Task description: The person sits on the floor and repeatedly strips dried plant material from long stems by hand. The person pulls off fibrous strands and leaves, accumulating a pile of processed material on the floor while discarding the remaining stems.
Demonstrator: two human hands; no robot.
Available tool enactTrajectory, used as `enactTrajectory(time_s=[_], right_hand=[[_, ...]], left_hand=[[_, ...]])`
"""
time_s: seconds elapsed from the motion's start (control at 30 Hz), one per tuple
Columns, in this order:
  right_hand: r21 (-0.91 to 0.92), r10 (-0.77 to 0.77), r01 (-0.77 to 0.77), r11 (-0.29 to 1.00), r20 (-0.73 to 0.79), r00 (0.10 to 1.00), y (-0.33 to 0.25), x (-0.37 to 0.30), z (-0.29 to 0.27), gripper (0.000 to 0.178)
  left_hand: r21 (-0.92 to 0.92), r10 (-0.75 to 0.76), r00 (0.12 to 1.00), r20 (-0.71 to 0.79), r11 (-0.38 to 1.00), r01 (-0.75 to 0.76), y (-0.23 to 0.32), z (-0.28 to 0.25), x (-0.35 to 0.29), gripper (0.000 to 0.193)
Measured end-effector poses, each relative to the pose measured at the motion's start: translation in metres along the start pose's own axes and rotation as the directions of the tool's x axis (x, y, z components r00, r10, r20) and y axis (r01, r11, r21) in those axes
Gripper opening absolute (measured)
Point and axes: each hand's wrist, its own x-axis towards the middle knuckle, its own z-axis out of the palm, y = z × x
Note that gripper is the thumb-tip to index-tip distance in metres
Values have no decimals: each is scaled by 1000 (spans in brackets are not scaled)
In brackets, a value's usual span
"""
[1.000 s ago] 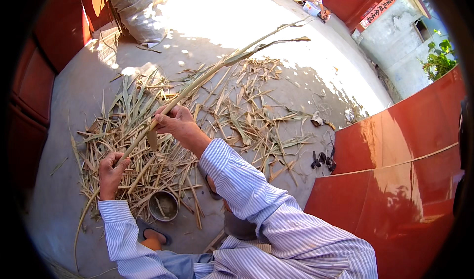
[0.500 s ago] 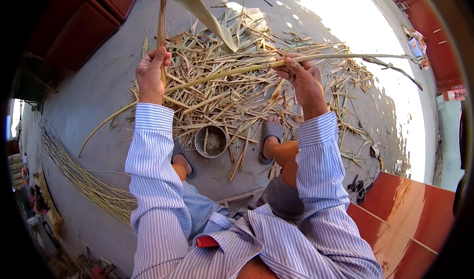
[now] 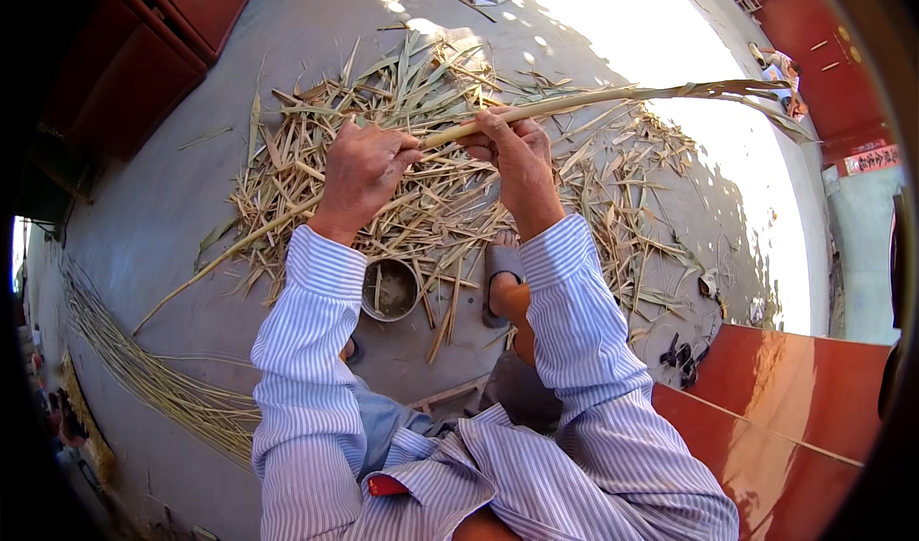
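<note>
Both hands have come together since half a second ago: left hand [image 3: 362, 169] dropped from its raised spot and let go of the upright leaf, now sits just beside right hand [image 3: 520, 158]. Each grip clenched around the same long green stalk [image 3: 584, 103], backs of hands up. Stalk runs across both grips, leafy tip far out to the right of the right grip, thin pale end trailing down and left past the left grip toward the floor [image 3: 182, 206]. Under and beyond both grips: heap of dry stripped leaves [image 3: 421, 81]. Nearer the body than the grips: small round metal bowl [image 3: 390, 290] on the floor, grey sandal [image 3: 500, 282] just right of it. Bundle of cleaned stalks [image 3: 144, 378] lies well left of the left grip.
</note>
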Motion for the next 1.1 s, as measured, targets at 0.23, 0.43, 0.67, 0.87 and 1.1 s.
enactTrajectory(time_s=[0.23, 0.43, 0.67, 0.87, 1.1], right_hand=[[90, -84, 100, 991, -164, 983, -20, 7, -38, 17], [-40, -60, 59, 997, -23, 998, -2, 1, -12, 23], [34, -83, 79, 996, 118, 990, 2, -4, -2, 24], [47, -194, 191, 980, 58, 979, -8, 0, -23, 24], [40, -224, 224, 974, -1, 975, -8, -2, -16, 24]], left_hand=[[162, -49, 997, 55, 986, 40, -21, -38, 1, 14], [72, -11, 999, 46, 997, 8, -11, -14, 4, 34], [-94, -148, 988, -36, 985, 144, -7, 6, 11, 18], [-145, -283, 953, 105, 944, 296, -29, -12, 5, 17], [-280, -283, 957, 70, 915, 291, -9, 18, 8, 23]])
